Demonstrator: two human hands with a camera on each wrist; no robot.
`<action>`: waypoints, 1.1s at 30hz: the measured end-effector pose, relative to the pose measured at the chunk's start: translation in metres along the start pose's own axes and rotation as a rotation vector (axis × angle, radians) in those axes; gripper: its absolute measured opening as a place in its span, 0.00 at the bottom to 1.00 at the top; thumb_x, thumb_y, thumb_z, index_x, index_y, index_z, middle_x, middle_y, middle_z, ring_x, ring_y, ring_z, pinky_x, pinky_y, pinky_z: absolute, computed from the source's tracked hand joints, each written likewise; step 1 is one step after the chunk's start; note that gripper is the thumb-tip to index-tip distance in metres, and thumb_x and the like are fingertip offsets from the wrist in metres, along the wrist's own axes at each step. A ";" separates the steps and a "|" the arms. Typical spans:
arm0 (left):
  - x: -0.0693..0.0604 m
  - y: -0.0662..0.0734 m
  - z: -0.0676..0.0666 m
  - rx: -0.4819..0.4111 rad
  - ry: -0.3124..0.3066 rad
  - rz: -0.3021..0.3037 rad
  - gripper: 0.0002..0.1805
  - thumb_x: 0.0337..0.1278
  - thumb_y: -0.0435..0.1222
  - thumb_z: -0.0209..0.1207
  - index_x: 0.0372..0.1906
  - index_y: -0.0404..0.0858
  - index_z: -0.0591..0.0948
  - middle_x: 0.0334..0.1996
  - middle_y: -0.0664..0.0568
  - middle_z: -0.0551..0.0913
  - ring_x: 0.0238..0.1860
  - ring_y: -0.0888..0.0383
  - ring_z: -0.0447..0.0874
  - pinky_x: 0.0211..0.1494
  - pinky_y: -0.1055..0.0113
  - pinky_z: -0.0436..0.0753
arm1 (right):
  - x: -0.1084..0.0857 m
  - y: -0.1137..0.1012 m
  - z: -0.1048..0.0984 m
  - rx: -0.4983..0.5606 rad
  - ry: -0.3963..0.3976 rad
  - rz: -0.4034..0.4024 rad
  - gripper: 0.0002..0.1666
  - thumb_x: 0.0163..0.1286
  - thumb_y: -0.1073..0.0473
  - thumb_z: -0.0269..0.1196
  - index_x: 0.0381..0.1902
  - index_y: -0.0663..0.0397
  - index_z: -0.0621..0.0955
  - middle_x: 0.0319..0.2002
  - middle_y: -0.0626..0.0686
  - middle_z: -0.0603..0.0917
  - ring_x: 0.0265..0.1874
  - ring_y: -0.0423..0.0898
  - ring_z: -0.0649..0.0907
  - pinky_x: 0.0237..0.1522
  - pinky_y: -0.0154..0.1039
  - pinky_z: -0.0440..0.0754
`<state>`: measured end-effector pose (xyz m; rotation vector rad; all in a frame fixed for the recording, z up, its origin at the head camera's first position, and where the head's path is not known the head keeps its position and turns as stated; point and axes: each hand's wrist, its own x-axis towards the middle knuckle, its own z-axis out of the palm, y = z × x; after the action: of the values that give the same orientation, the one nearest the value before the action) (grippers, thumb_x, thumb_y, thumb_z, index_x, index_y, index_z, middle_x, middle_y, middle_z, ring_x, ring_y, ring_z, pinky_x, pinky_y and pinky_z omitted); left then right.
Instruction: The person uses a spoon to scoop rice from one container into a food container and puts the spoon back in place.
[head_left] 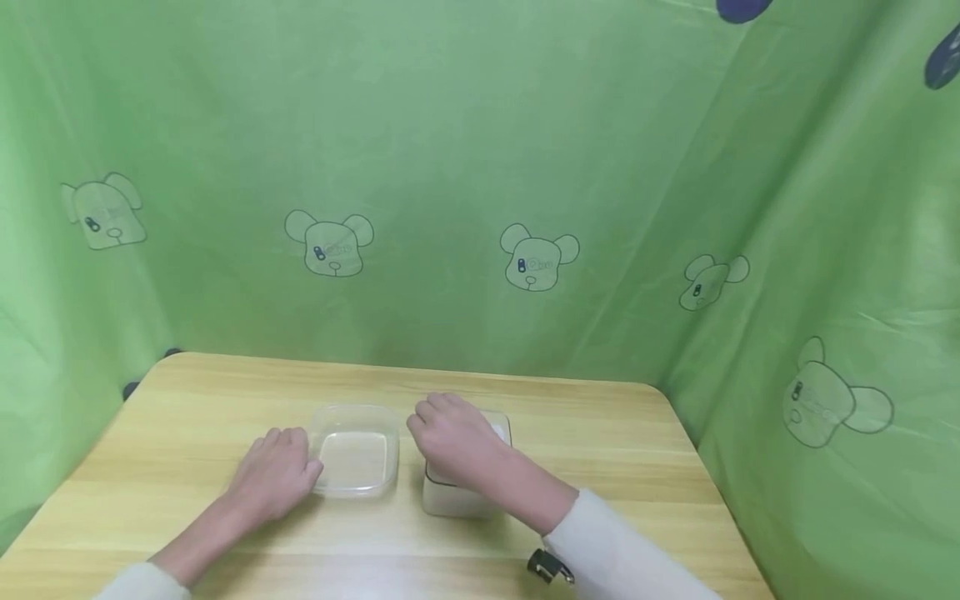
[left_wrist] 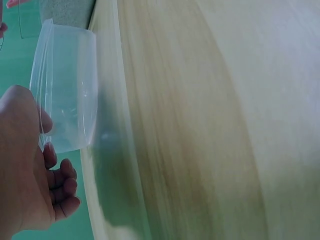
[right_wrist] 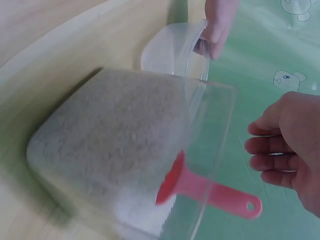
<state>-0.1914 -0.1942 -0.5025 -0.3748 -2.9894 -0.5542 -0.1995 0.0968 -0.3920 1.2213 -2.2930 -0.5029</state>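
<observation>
A clear plastic container [head_left: 358, 492] with nothing in it stands on the table. My left hand [head_left: 273, 475] is at its left side; in the left wrist view, the thumb and forefinger pinch the rim of the container [left_wrist: 70, 75]. To the right is a second clear container [right_wrist: 212, 150], filled with pale grains [right_wrist: 110, 135] that look like rice. A pink scoop [right_wrist: 200, 192] is stuck in the grains, its handle slanting out past the rim. My right hand [head_left: 457, 442] hovers over this container with loosely curled fingers, apart from the scoop handle [right_wrist: 232, 200].
The wooden table [head_left: 600, 467] has rounded far corners. Green curtains [head_left: 450, 125] with printed bear heads hang behind it and along the sides. A small black clip [head_left: 550, 567] sits by the right sleeve.
</observation>
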 end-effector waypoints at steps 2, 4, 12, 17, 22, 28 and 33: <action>0.000 0.000 0.000 -0.005 -0.006 -0.005 0.11 0.65 0.40 0.55 0.28 0.43 0.69 0.24 0.53 0.68 0.29 0.55 0.63 0.34 0.64 0.63 | -0.004 0.003 -0.003 -0.005 0.012 -0.016 0.06 0.65 0.64 0.65 0.36 0.47 0.86 0.32 0.43 0.84 0.32 0.40 0.77 0.40 0.32 0.80; 0.000 -0.001 0.000 -0.014 -0.008 -0.007 0.11 0.65 0.40 0.55 0.28 0.43 0.69 0.24 0.53 0.68 0.29 0.55 0.63 0.35 0.64 0.63 | -0.008 0.007 -0.006 -0.003 0.008 -0.034 0.06 0.66 0.63 0.67 0.39 0.47 0.86 0.34 0.43 0.85 0.35 0.41 0.78 0.43 0.33 0.81; 0.000 -0.002 0.002 -0.021 -0.007 -0.010 0.12 0.65 0.40 0.55 0.27 0.43 0.68 0.24 0.53 0.68 0.28 0.55 0.62 0.35 0.64 0.63 | -0.027 0.021 -0.015 -0.077 0.013 -0.109 0.07 0.65 0.63 0.69 0.40 0.49 0.87 0.38 0.44 0.86 0.39 0.42 0.79 0.41 0.33 0.77; 0.000 -0.003 0.002 -0.012 -0.005 -0.008 0.12 0.64 0.40 0.55 0.26 0.43 0.68 0.23 0.53 0.67 0.28 0.55 0.62 0.34 0.65 0.62 | -0.036 0.028 -0.015 -0.137 0.055 -0.138 0.04 0.67 0.56 0.69 0.33 0.48 0.85 0.33 0.44 0.82 0.35 0.43 0.77 0.38 0.33 0.74; 0.000 -0.002 0.005 -0.015 -0.012 -0.009 0.12 0.64 0.40 0.55 0.26 0.44 0.68 0.23 0.53 0.67 0.28 0.56 0.62 0.33 0.65 0.62 | -0.045 0.031 -0.007 -0.165 0.086 -0.184 0.09 0.69 0.50 0.67 0.33 0.49 0.85 0.33 0.44 0.82 0.36 0.42 0.78 0.40 0.33 0.77; 0.001 0.000 0.004 -0.034 -0.007 -0.018 0.12 0.64 0.39 0.56 0.27 0.43 0.68 0.23 0.53 0.68 0.28 0.56 0.63 0.33 0.65 0.62 | -0.050 0.035 0.002 -0.189 0.091 -0.233 0.02 0.66 0.62 0.68 0.34 0.49 0.84 0.35 0.45 0.83 0.36 0.42 0.78 0.44 0.33 0.80; 0.002 -0.002 0.002 -0.020 -0.011 -0.022 0.12 0.65 0.39 0.55 0.27 0.43 0.68 0.23 0.53 0.67 0.27 0.56 0.62 0.33 0.65 0.62 | -0.051 0.037 0.005 -0.206 0.111 -0.279 0.05 0.71 0.55 0.67 0.37 0.50 0.87 0.37 0.46 0.84 0.39 0.43 0.81 0.47 0.34 0.81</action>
<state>-0.1936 -0.1945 -0.5048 -0.3475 -3.0038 -0.5857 -0.2023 0.1602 -0.3885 1.4323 -1.9347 -0.7316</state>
